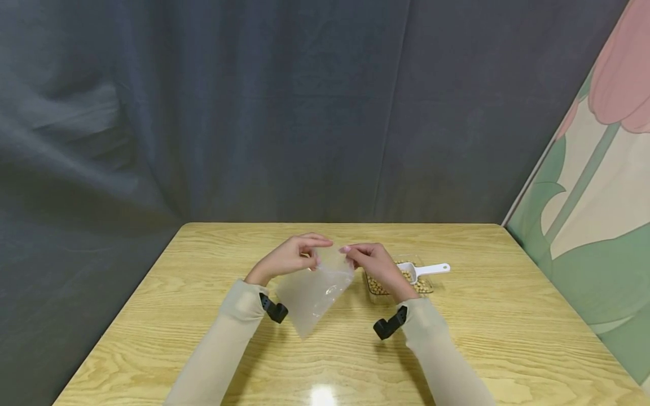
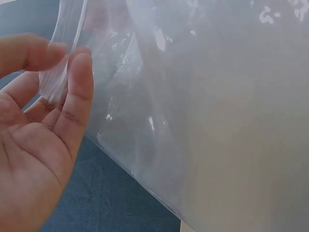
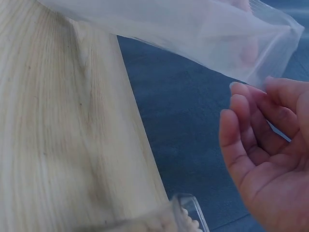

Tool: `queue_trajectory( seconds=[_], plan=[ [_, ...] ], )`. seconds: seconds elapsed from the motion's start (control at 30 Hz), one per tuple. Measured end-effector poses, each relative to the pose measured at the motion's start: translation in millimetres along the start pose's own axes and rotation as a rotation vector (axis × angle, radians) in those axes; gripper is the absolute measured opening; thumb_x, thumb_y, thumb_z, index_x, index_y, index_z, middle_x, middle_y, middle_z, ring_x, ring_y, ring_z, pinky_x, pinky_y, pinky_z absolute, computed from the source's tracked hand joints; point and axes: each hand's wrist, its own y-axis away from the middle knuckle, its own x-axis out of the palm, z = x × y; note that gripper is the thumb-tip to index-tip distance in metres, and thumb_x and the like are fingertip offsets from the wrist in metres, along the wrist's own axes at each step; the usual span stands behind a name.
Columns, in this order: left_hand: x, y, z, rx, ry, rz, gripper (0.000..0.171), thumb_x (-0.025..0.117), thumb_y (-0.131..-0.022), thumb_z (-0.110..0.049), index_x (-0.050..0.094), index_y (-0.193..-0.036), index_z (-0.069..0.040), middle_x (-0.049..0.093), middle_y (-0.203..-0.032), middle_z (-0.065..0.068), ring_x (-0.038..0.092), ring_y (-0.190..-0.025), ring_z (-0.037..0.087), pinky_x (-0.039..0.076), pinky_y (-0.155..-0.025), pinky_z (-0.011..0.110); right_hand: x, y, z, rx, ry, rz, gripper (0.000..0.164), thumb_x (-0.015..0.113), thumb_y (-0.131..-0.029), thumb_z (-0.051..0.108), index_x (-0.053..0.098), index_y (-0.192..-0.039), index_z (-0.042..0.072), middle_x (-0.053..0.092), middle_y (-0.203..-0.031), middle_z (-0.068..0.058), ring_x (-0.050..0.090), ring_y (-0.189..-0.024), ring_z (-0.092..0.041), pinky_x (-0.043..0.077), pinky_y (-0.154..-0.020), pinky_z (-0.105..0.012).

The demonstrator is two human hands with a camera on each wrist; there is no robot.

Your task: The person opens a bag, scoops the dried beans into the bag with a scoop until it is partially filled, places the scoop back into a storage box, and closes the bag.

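A clear zip-top plastic bag (image 1: 317, 296) hangs tilted between both hands over the table, its zip strip at the upper edge. My left hand (image 1: 291, 256) pinches the bag's top edge between thumb and fingers; in the left wrist view the zip strip (image 2: 72, 43) runs through that grip. The opposite top corner is pinched by the thumb and index finger of my right hand (image 1: 373, 260), with its other fingers loosely bent in the right wrist view. Nothing shows inside the bag (image 3: 193, 38).
Beside the right hand stands a clear container (image 1: 376, 298) of round, pale beans (image 1: 422, 287). A white scoop (image 1: 431, 269) lies in it, handle pointing right. The wooden table (image 1: 508, 316) ends at a dark curtain (image 1: 304, 141). A flower-patterned panel (image 1: 609, 225) borders the right side.
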Motion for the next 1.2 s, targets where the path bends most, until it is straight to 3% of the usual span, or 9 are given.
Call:
queue_trajectory(
  seconds=[0.37,0.53,0.83,1.07,1.2],
  plan=[
    [-1.3,-1.0,-3.5,0.004,-0.055,-0.005,0.054,0.055,-0.083,0.004,0.052,-0.137,-0.001,0.045,-0.142,0.017,0.059,-0.075,0.012,0.05,-0.071,0.027,-24.9,2.6,3.6,-0.078,0.073,0.061,0.044,0.051,-0.099,0.035,0.063,-0.125,0.002,0.068,-0.113,-0.018,0.066,-0.102,-0.027,0.051,-0.093,-0.044],
    [-2.3,-0.8,-1.2,-0.001,-0.075,-0.006,0.055,0.055,-0.083,0.003,0.052,-0.138,-0.003,0.046,-0.141,0.015,0.057,-0.073,0.011,0.049,-0.07,0.026,-41.5,5.8,2.4,-0.13,0.16,0.084,0.044,0.053,-0.098,0.035,0.061,-0.129,0.005,0.066,-0.121,-0.017,0.062,-0.112,-0.034,0.047,-0.097,-0.049],
    [-2.6,-0.1,0.3,-0.01,-0.14,-0.014,0.054,0.054,-0.085,0.002,0.053,-0.138,-0.007,0.047,-0.142,0.01,0.051,-0.071,0.012,0.046,-0.069,0.025,-72.4,11.3,-4.3,-0.215,0.389,0.159,0.044,0.054,-0.097,0.035,0.059,-0.133,0.01,0.059,-0.133,-0.013,0.057,-0.12,-0.03,0.045,-0.1,-0.048],
    [-2.6,0.1,-0.4,0.011,-0.143,-0.009,0.053,0.054,-0.085,0.004,0.052,-0.137,-0.002,0.048,-0.142,0.015,0.048,-0.072,0.014,0.043,-0.068,0.024,-101.5,17.7,-7.9,-0.212,0.534,0.205,0.046,0.057,-0.095,0.038,0.058,-0.134,0.013,0.055,-0.138,-0.011,0.047,-0.129,-0.039,0.038,-0.102,-0.058],
    [-3.5,-0.2,0.5,0.012,-0.146,-0.008,0.052,0.054,-0.085,0.005,0.052,-0.137,-0.002,0.047,-0.142,0.015,0.048,-0.072,0.014,0.043,-0.069,0.024,-115.6,21.4,-10.4,-0.196,0.596,0.212,0.045,0.06,-0.094,0.034,0.058,-0.133,0.012,0.055,-0.137,-0.013,0.048,-0.127,-0.04,0.04,-0.099,-0.059]
  ],
)
